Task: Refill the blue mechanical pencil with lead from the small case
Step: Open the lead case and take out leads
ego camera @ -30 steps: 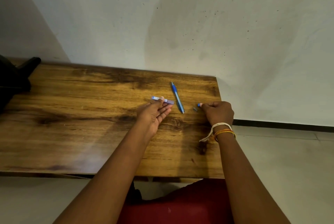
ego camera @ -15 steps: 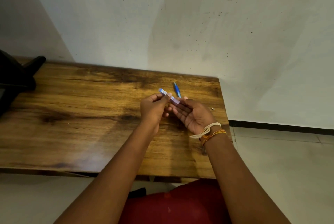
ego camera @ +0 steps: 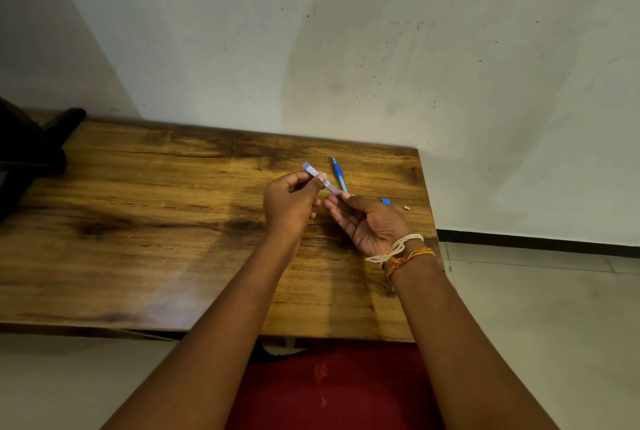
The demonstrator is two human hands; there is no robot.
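Here the left hand [ego camera: 289, 202] is raised above the dark-grained wooden surface [ego camera: 145, 221], its thumb and curled fingers [ego camera: 320, 180] pinching the small translucent lead case with a blue end [ego camera: 320, 177]; the case slants, its blue end up and away to the left, its lower end pointing down to the right, touching or just above the fingertips of the right hand [ego camera: 369, 221]; that hand lies palm-up beneath it, fingers nearly straight and loosely spread, holding nothing that can be made out; whether any lead has come out onto the palm is too small to tell. Just beyond the two hands the slim blue mechanical pencil [ego camera: 339, 175] lies flat on the surface, partly hidden at its near end by the right hand's fingertips; to the right of that hand a small blue cap-like piece [ego camera: 385, 201] rests on the surface, and near it, closer to the edge, a tiny pale piece [ego camera: 406, 208]. White and orange thread bands [ego camera: 403, 251] circle the right wrist; a black object [ego camera: 27, 152] sits at the surface's far left; a red garment [ego camera: 332, 388] shows below the near edge.
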